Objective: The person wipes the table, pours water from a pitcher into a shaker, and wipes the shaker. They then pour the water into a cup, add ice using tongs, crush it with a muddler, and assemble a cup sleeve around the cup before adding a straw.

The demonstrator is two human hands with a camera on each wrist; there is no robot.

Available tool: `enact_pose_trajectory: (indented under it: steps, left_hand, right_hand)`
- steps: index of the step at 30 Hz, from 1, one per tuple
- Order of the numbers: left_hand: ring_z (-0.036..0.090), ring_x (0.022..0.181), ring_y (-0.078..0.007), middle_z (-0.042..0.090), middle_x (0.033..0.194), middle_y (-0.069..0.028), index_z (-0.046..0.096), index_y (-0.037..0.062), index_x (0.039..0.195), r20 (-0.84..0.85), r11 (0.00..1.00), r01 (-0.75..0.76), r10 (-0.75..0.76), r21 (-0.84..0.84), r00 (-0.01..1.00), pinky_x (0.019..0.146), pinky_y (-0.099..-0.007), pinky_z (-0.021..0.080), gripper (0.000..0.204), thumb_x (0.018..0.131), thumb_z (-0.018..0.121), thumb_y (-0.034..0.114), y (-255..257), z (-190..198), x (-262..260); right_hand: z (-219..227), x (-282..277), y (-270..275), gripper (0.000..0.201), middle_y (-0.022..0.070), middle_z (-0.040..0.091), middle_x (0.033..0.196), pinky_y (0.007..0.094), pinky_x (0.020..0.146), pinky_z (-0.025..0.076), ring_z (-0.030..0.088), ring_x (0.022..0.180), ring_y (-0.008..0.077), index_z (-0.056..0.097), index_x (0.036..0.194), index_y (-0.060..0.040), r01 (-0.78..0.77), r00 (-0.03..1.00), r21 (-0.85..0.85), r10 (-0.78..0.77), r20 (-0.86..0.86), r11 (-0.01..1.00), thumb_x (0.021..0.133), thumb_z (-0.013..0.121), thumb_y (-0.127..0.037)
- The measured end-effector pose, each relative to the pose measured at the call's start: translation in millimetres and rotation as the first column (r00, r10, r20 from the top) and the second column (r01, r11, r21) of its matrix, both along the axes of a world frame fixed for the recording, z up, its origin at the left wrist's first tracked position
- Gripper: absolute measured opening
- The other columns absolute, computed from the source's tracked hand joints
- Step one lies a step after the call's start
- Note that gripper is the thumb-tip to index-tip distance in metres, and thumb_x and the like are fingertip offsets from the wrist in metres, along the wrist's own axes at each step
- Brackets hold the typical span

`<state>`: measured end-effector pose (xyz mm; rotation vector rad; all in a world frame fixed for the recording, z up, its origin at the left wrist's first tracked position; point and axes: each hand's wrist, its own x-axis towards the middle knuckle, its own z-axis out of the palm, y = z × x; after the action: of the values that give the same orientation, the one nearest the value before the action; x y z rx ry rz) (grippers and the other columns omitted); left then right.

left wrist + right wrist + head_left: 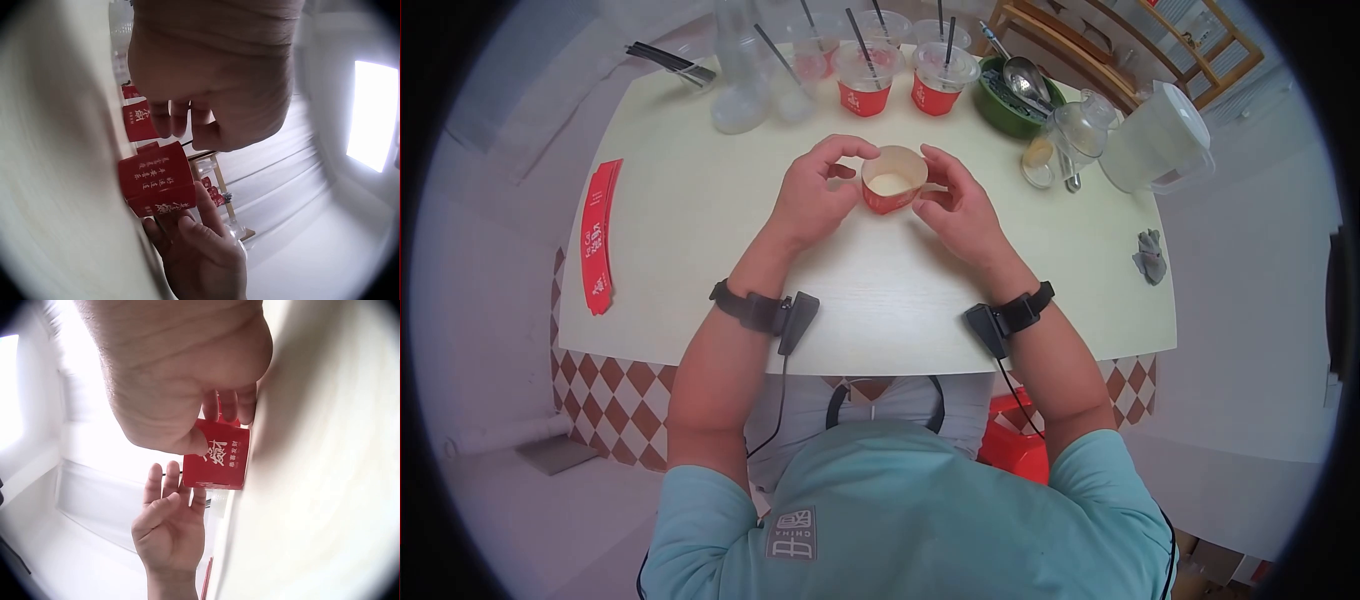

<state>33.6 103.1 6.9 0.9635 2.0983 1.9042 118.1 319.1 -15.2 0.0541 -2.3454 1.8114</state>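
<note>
A red paper cup sleeve (890, 200) with a pale inside stands as a ring on the table between both hands. In the wrist views its outside shows light lettering. My left hand (808, 195) is cupped at its left side, index fingertip right by the rim. The right wrist view shows that left hand (172, 534) with its fingers spread loosely beside the sleeve (215, 459). Round the sleeve's right side curls my right hand (960, 208), its thumb at the near wall and its other fingers toward the back.
Flat red sleeves (598, 240) lie in a stack at the left. Clear cups with red sleeves (863, 95) and black straws stand at the back. Toward the right are a green bowl (1005, 115) with utensils, a clear jar (1080, 130), a pitcher (1155, 140) and a crumpled grey cloth (1149, 257).
</note>
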Motion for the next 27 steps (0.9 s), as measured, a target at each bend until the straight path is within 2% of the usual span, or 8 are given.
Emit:
enact_pose_trajectory:
  steps: [6, 11, 13, 15, 17, 18, 20, 27]
  left_hand:
    - [0.054, 0.122, -0.0180, 0.056, 0.132, -0.0056, 0.055, 0.0034, 0.128, 0.262, 0.999, -0.011, 0.000, 0.040, 0.965, 0.099, -0.0334, 0.049, 0.054, 0.076, 0.050, -0.010, -0.3, -9.6, -6.5]
    - [0.055, 0.117, -0.0193, 0.055, 0.130, -0.0072, 0.050, 0.0040, 0.133, 0.298, 0.997, 0.005, -0.028, 0.079, 0.954, 0.094, -0.0334, 0.052, 0.055, 0.080, 0.056, -0.008, 1.2, -8.0, -10.5]
    - [0.056, 0.111, -0.0187, 0.054, 0.129, -0.0099, 0.046, 0.0040, 0.137, 0.388, 0.943, -0.334, 0.302, 0.017, 0.871, 0.091, -0.0333, 0.052, 0.058, 0.082, 0.063, -0.002, -5.0, -5.6, -28.7]
    - [0.056, 0.107, -0.0184, 0.053, 0.129, -0.0121, 0.042, 0.0036, 0.141, 0.336, 0.906, -0.422, 0.404, -0.022, 0.851, 0.090, -0.0327, 0.052, 0.067, 0.082, 0.071, 0.007, -9.4, -3.8, -51.2]
    - [0.054, 0.121, -0.0303, 0.053, 0.135, -0.0178, 0.040, 0.0032, 0.143, 0.018, 0.733, -0.675, 0.678, -0.086, 0.735, 0.099, -0.0397, 0.048, 0.078, 0.077, 0.081, 0.017, -10.7, -6.9, -81.9]
    - [0.054, 0.121, -0.0303, 0.053, 0.135, -0.0178, 0.040, 0.0032, 0.143, 0.012, 0.733, -0.674, 0.678, -0.085, 0.735, 0.099, -0.0397, 0.048, 0.078, 0.077, 0.081, 0.017, -11.2, -10.8, -96.0]
    - [0.047, 0.129, -0.0382, 0.051, 0.137, -0.0227, 0.039, 0.0040, 0.143, -0.321, 0.596, -0.782, 0.716, -0.182, 0.620, 0.105, -0.0458, 0.043, 0.085, 0.075, 0.085, 0.022, -10.6, -15.7, -117.9]
    - [0.049, 0.127, -0.0388, 0.054, 0.135, -0.0229, 0.043, 0.0045, 0.140, -0.476, 0.606, -0.745, 0.586, -0.279, 0.656, 0.106, -0.0467, 0.042, 0.084, 0.073, 0.087, 0.028, -3.5, -17.4, -132.6]
  right_hand:
    - [2.1, 1.2, 1.3, 0.063, 0.0139, 0.060, 0.132, 0.0335, 0.100, 0.052, 0.062, 0.119, 0.0213, 0.045, 0.146, -0.0036, -0.025, 0.999, -0.013, 0.026, 0.030, 1.000, 0.088, 0.070, -0.005]
    - [-1.4, -0.8, 2.4, 0.059, 0.0142, 0.062, 0.128, 0.0314, 0.098, 0.053, 0.064, 0.113, 0.0209, 0.047, 0.145, -0.0021, -0.019, 1.000, -0.062, 0.019, 0.010, 0.998, 0.090, 0.068, -0.003]
    - [-5.2, -2.7, 6.5, 0.052, 0.0121, 0.063, 0.123, 0.0301, 0.097, 0.054, 0.064, 0.110, 0.0183, 0.049, 0.141, -0.0002, 0.046, 0.999, -0.107, -0.043, 0.031, 0.993, 0.092, 0.064, -0.002]
    - [-7.9, -4.9, 9.1, 0.049, 0.0107, 0.063, 0.120, 0.0295, 0.096, 0.054, 0.064, 0.108, 0.0165, 0.050, 0.140, 0.0004, 0.060, 0.998, -0.156, -0.054, 0.042, 0.986, 0.093, 0.063, -0.001]
    - [-8.9, -5.9, 9.0, 0.046, 0.0094, 0.063, 0.116, 0.0289, 0.095, 0.054, 0.064, 0.105, 0.0147, 0.052, 0.138, 0.0011, 0.070, 0.997, -0.209, -0.060, 0.053, 0.975, 0.093, 0.061, -0.001]
    - [-9.1, -5.8, 8.7, 0.044, 0.0084, 0.063, 0.114, 0.0280, 0.093, 0.054, 0.064, 0.103, 0.0133, 0.052, 0.137, 0.0014, 0.074, 0.996, -0.226, -0.061, 0.065, 0.971, 0.093, 0.061, -0.001]
    - [-8.0, -6.9, 8.4, 0.043, 0.0074, 0.063, 0.112, 0.0271, 0.091, 0.055, 0.063, 0.101, 0.0120, 0.053, 0.136, 0.0017, 0.083, 0.995, -0.249, -0.068, 0.069, 0.965, 0.093, 0.060, 0.000]
    - [-5.8, -3.8, 8.6, 0.042, 0.0051, 0.063, 0.108, 0.0251, 0.085, 0.054, 0.062, 0.093, 0.0094, 0.054, 0.135, 0.0006, 0.063, 0.997, -0.249, -0.049, 0.063, 0.966, 0.094, 0.061, -0.001]
